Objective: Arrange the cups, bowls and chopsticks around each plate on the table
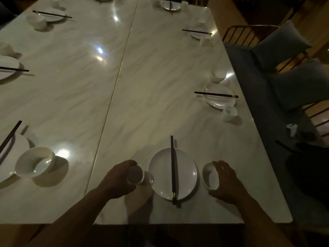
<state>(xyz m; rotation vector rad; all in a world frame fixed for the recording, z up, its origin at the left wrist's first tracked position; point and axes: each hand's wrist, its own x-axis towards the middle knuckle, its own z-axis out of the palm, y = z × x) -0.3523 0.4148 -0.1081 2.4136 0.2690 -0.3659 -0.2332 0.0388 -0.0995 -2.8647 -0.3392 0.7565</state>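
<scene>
A white plate (pixel 160 175) lies near the table's front edge, with black chopsticks (pixel 172 168) laid across it pointing away from me. My left hand (pixel 117 180) is wrapped around a small white cup (pixel 135 175) just left of the plate. My right hand (pixel 226 180) grips a small white bowl (pixel 210 177) just right of the plate, tipped so its opening faces left.
The white marble table (pixel 142 95) carries other settings of plate, bowl, cup and chopsticks: one at the right edge (pixel 219 98), a bowl at front left (pixel 33 163), several farther back. Cushioned chairs (pixel 284 68) stand to the right.
</scene>
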